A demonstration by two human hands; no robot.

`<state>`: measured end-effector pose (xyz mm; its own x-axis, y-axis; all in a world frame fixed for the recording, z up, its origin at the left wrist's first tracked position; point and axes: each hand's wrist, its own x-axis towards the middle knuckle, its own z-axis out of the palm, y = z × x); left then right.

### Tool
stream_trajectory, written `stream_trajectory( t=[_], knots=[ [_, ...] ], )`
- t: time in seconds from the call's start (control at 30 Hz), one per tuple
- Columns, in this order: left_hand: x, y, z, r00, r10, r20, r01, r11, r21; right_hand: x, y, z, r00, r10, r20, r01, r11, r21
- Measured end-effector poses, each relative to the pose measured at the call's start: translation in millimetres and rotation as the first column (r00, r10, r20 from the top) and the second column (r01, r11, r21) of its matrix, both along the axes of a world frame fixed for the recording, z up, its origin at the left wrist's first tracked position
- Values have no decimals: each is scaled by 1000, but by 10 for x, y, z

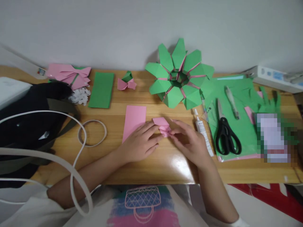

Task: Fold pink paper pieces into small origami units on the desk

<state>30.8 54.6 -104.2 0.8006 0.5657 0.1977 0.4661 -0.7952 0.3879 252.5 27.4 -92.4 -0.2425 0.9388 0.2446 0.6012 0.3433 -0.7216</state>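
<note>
A white cable [62, 161] loops nearest, passing over the left forearm. The left hand [139, 143] is palm down with fingers half curled, its fingertips against a folded pink paper [161, 121]; I cannot tell whether it grips. The right hand [172, 127] pinches the paper's right edge between thumb and finger, so the paper sits between the two hands, over the wooden surface [151, 173]. Just beyond the left hand lies a flat pink sheet [134, 118]. Just right of the right hand is a glue tube [202, 130], then scissors [226, 137]; beyond it stands a green paper flower [174, 96].
</note>
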Motion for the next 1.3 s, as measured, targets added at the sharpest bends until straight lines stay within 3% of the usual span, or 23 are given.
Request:
stream_trajectory(
  t=[0.43,0.73,1.3],
  knots=[
    [20,2,28,1000,-12,11,12,1000,12,6,-20,-3,998,30,-46,-28,999,41],
    [21,0,14,1000,-17,23,17,999,27,11,-7,-1,998,6,-55,-7,1000,-22],
    [7,4,1,1000,-14,22,14,1000,0,5,19,-4,999,44,26,-44,999,14]
  ],
)
